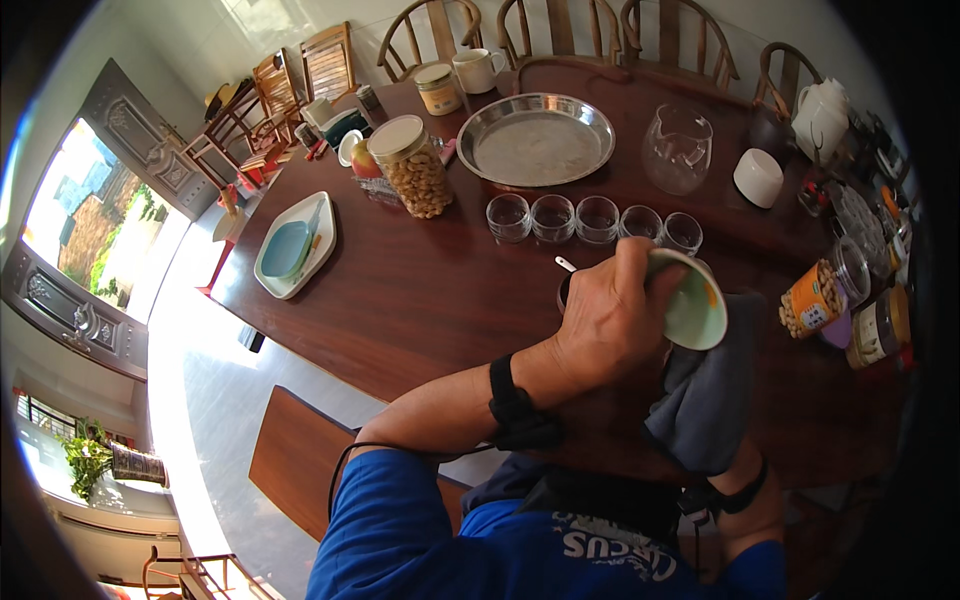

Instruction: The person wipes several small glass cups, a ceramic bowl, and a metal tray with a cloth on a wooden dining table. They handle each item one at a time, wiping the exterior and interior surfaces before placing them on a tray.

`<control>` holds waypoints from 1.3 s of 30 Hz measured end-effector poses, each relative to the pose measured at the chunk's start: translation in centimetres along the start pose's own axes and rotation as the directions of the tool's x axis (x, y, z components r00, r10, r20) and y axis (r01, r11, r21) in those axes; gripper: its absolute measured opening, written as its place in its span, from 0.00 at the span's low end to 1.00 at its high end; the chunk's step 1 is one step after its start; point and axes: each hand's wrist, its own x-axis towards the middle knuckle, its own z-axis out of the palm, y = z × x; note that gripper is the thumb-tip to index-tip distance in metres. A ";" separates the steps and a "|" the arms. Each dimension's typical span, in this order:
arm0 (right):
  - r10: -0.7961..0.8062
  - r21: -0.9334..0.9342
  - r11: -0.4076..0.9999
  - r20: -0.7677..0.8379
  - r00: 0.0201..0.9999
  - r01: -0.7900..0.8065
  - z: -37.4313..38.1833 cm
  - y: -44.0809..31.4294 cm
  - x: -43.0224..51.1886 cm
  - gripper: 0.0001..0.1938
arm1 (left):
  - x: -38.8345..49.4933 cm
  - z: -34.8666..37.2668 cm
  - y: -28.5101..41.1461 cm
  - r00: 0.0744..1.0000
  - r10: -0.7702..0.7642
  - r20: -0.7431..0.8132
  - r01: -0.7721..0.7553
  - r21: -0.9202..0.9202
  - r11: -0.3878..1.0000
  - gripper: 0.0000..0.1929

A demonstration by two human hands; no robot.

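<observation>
My left hand grips a pale green bowl by its rim, tilted so that its inside faces me. An orange mark shows on the inner wall. A grey cloth lies over my right hand and hangs just below the bowl; the cloth hides the fingers, and only the wrist and forearm show. Partly behind my left hand is a dark round vessel with a white spoon handle. Beyond the hands, several small clear glass cups stand in a row.
On the dark wooden table are a round metal tray, a nut jar, a glass pitcher and a white cup. At left sits a white tray with a blue dish. Jars crowd the right.
</observation>
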 end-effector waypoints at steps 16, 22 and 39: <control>-0.509 -0.414 0.810 -0.141 0.849 0.416 3.0 2.3 0.0 0.35 | -0.2 -0.9 3.3 0.491 -0.504 0.711 0.825 -0.565 0.006 0.17; -0.636 -0.417 0.745 -0.207 0.744 0.521 2.2 4.8 -0.8 0.35 | -1.0 -0.6 1.5 0.655 -0.144 0.741 0.700 -0.525 0.484 0.18; -0.265 -0.249 0.943 -0.154 0.952 0.222 0.2 3.4 -1.5 0.21 | -1.4 -0.6 3.0 0.867 -0.084 0.491 0.144 -0.086 0.986 0.19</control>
